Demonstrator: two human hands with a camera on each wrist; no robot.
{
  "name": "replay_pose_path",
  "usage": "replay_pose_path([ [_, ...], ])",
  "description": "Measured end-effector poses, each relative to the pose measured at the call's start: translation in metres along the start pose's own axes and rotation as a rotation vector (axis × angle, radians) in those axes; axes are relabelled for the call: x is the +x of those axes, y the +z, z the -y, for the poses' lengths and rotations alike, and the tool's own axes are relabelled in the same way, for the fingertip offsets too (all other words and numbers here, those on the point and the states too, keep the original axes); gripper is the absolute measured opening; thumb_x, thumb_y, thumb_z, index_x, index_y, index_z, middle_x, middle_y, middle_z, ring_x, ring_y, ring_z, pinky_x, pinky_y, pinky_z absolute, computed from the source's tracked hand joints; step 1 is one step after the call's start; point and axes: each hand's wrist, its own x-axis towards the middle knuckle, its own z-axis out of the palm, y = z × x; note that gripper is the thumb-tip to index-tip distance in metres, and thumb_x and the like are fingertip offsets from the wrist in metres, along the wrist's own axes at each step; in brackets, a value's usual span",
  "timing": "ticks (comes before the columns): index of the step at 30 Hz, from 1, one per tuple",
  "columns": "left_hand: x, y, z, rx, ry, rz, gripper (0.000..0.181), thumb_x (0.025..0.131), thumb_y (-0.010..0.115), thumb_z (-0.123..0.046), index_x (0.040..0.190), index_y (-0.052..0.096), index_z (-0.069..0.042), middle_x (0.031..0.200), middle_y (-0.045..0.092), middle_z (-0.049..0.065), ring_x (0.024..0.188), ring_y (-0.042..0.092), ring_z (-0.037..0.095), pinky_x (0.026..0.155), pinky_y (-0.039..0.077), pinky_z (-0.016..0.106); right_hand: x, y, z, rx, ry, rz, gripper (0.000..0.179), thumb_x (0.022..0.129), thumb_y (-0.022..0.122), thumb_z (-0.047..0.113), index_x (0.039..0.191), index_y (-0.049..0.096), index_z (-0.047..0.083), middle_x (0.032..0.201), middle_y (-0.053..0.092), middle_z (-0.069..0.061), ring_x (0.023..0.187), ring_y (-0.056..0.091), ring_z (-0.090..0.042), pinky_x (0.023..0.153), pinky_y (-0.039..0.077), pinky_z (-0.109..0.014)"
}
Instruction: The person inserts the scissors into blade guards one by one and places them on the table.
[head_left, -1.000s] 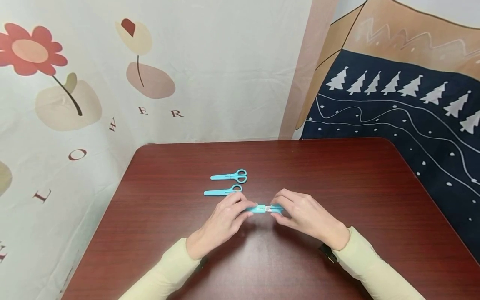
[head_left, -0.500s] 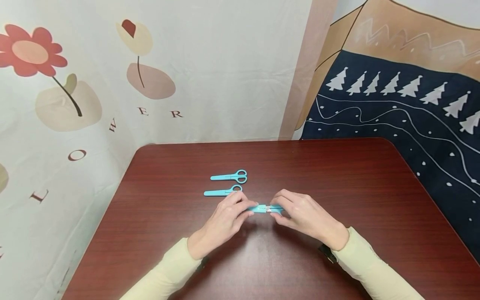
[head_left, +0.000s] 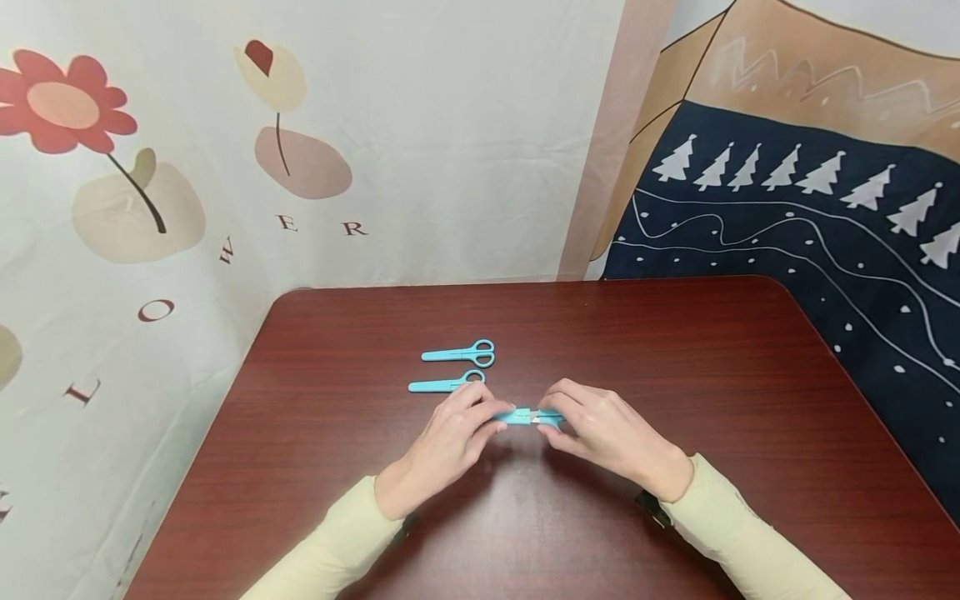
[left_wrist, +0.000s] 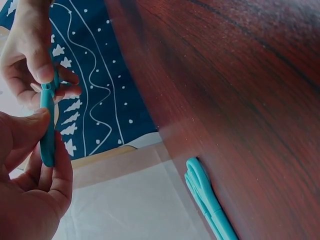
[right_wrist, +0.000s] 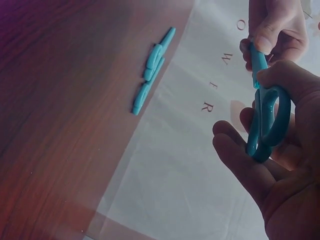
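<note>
A pair of light-blue scissors (head_left: 553,418) is held level above the table between the two hands. My left hand (head_left: 448,437) pinches its blade cover (head_left: 517,416) between thumb and fingers. At the other end, my right hand (head_left: 611,429) grips the scissors by the handles (right_wrist: 285,116), thumb near the pivot. A short strip of bare metal blade shows between cover and handles in the head view. Two more covered blue scissors lie behind the left hand: a far pair (head_left: 450,355) and a nearer pair (head_left: 437,386), its handle partly hidden by the fingers.
The reddish-brown table (head_left: 675,333) has rounded far corners. Behind it hangs a pale flower-print cloth (head_left: 465,167), and on the right a dark blue cloth (head_left: 750,221) with white trees. The two lying scissors point left, side by side.
My right hand has shifted very slightly left with the handles, and the bare strip of blade looks a little shorter. The left hand and the lying scissors stay put.
</note>
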Motion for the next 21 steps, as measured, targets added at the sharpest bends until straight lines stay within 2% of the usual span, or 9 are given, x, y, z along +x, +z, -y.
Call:
replay_pose_path([
  [5,0.0011,0.0001,-0.0004,0.000,-0.008,0.006,0.021,0.085,0.082,-0.001,0.105,0.076,-0.005,0.090,0.055,0.000,0.083,0.051,0.016,0.072,0.046,0.026,0.0006,0.0008,-0.0001,0.000,0.000,-0.004,0.027,0.081,0.088,0.012,0.100,0.068,0.007,0.097,0.064,0.000,0.075,0.061,-0.006,0.066,0.055,-0.017],
  [15,0.0011,0.0013,-0.0001,-0.006,-0.005,-0.025,0.023,0.083,0.083,0.000,0.104,0.076,-0.005,0.089,0.056,0.001,0.083,0.051,0.017,0.072,0.047,0.026,0.0016,0.0024,0.0007,-0.017,0.003,-0.022,0.028,0.081,0.088,0.012,0.101,0.069,0.006,0.096,0.064,0.000,0.074,0.062,-0.007,0.066,0.056,-0.019],
  [21,0.0009,0.0010,-0.0029,-0.021,-0.040,-0.013,0.023,0.084,0.082,0.002,0.104,0.077,-0.006,0.091,0.058,0.000,0.084,0.051,0.017,0.073,0.046,0.026,0.0017,0.0025,0.0016,-0.019,-0.002,-0.019,0.028,0.082,0.087,0.012,0.102,0.070,0.006,0.097,0.065,0.000,0.077,0.063,-0.007,0.069,0.057,-0.020],
])
